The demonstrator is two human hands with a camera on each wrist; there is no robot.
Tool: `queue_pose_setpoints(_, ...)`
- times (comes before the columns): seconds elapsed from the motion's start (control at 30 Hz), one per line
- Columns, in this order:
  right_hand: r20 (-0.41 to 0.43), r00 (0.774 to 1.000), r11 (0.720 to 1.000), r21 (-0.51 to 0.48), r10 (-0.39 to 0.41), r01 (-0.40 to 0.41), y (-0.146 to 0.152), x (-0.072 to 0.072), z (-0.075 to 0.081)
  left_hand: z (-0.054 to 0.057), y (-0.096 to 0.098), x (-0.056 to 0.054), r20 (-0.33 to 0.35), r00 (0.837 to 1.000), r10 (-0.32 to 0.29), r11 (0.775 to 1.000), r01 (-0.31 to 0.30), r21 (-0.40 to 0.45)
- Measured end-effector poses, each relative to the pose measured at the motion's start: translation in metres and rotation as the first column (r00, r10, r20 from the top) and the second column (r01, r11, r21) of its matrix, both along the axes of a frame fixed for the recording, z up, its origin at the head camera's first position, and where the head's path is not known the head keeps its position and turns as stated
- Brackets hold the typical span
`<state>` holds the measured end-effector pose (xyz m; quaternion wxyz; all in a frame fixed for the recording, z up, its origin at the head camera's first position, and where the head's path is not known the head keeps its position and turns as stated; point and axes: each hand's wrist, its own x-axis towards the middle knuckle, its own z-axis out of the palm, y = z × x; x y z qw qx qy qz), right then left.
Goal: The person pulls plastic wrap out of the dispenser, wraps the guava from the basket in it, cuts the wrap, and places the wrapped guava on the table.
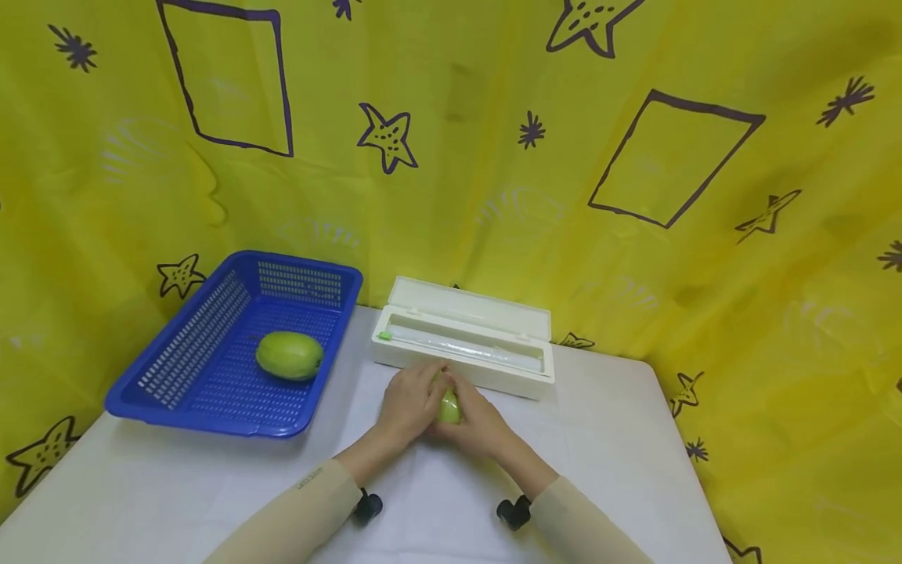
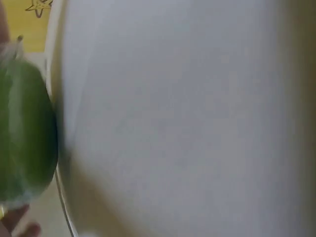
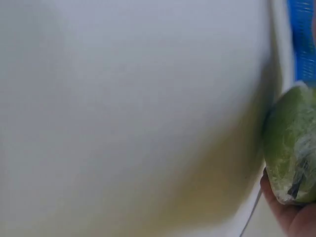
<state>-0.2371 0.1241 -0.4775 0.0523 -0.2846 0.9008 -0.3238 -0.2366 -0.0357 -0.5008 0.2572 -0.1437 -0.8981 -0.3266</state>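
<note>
Both hands hold a green oval fruit (image 1: 449, 407) over the table, in front of a white film box. My left hand (image 1: 407, 403) curls over it from the left, and my right hand (image 1: 478, 423) cups it from the right. Clear cling film (image 3: 303, 143) covers the fruit, wrinkled around a dark stem in the right wrist view. At the edge of the left wrist view, the wrapped fruit's smooth green side (image 2: 29, 133) shows, with fingertips below it. The hands hide most of the fruit in the head view.
The white cling film box (image 1: 461, 374) stands lid up behind the hands, a film roll (image 1: 465, 348) and a green slider (image 1: 384, 335) inside. To the left, a blue basket (image 1: 211, 423) holds another green fruit (image 1: 289, 355). A yellow patterned curtain (image 1: 451, 196) borders the white table (image 1: 613, 454).
</note>
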Motion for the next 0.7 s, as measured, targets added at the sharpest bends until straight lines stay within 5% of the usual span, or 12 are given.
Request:
queue_pose_setpoints(0.07, 0.066, 0.998, 0.999, -0.053, 0.012, -0.009, 0.004, 0.000, -0.001, 0.000, 0.000, 0.000, -0.025, 0.999, -0.031, 1.000, 0.031, -0.007)
queue_pose_setpoints(0.2, 0.136, 0.990, 0.994, -0.112, 0.031, -0.016, 0.008, 0.002, -0.007, -0.001, 0.006, 0.004, 0.066, 0.995, -0.079, 0.995, 0.083, -0.059)
queue_pose_setpoints(0.4, 0.209, 0.977, 0.985, -0.171, 0.043, -0.007, 0.011, 0.002, -0.011, 0.004, 0.014, 0.000, 0.175, 0.983, -0.050, 0.988, 0.075, -0.138)
queue_pose_setpoints(0.57, 0.178, 0.984, 0.985, -0.164, -0.029, 0.059, 0.016, 0.006, -0.006, 0.010, 0.012, -0.006, 0.316, 0.947, -0.049, 0.982, 0.103, -0.157)
queue_pose_setpoints(0.7, 0.093, 0.991, 0.995, -0.010, -0.095, 0.096, 0.016, 0.018, -0.005, 0.012, 0.012, -0.006, 0.377, 0.926, -0.008, 0.993, 0.051, -0.105)
